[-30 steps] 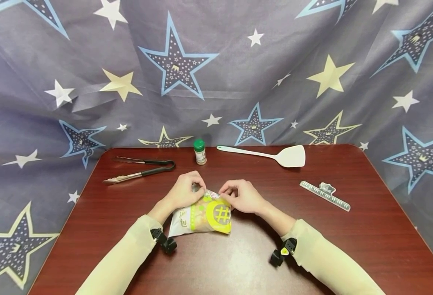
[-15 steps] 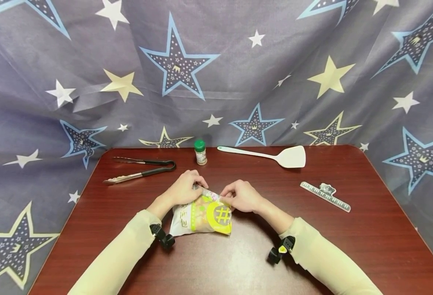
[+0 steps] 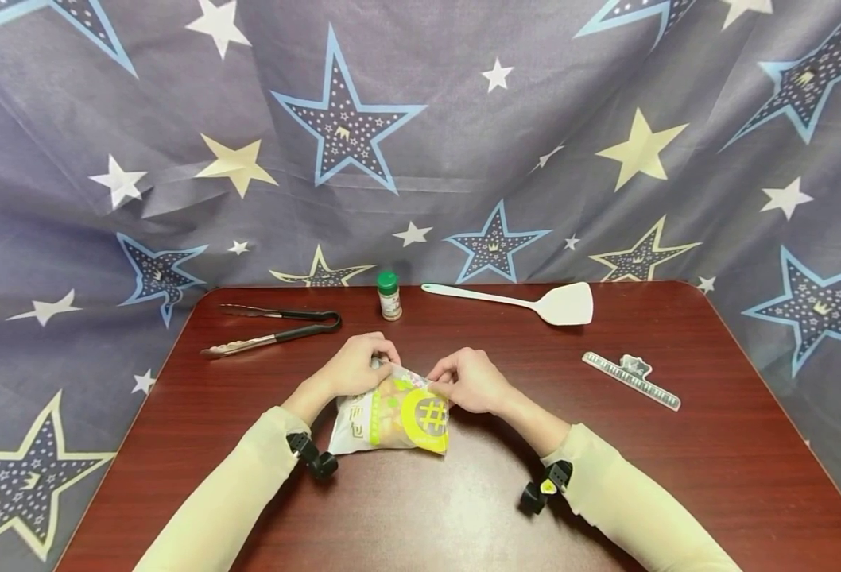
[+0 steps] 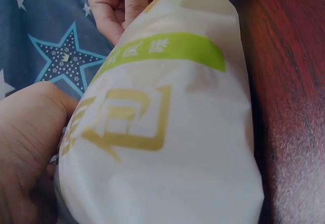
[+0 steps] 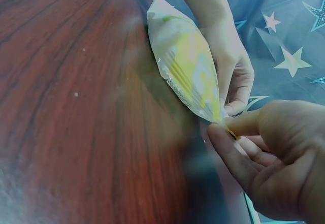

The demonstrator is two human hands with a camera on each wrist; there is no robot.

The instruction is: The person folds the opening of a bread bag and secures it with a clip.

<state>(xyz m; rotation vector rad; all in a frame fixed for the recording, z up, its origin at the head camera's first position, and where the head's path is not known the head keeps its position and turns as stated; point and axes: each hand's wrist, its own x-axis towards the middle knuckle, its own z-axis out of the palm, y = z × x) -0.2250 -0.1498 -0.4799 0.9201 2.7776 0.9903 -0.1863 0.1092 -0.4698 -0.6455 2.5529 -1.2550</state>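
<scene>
A plump white, yellow and green snack bag [image 3: 385,417] lies at the middle of the table, printed with a large yellow "#" emblem. My left hand [image 3: 354,365] pinches the bag's far edge toward its left, thumb on the near side. At the far right corner of the same edge, my right hand [image 3: 474,381] pinches the wrapper between thumb and fingers. In the right wrist view the thumb and fingers of the right hand [image 5: 269,158] close on the bag's tip. The bag [image 4: 157,132] fills much of the left wrist view and hides most left fingertips.
Black-handled metal tongs [image 3: 277,332] lie at the back left. A green-capped seasoning bottle [image 3: 389,296] stands behind the bag, with a white spatula [image 3: 535,303] to its right. A clear clip with a piano-key print [image 3: 631,377] lies on the right of the table [image 3: 721,469].
The left fingers have shifted slightly along the bag's far edge, and more of that edge shows between the hands. My right hand keeps its pinch and has barely moved.
</scene>
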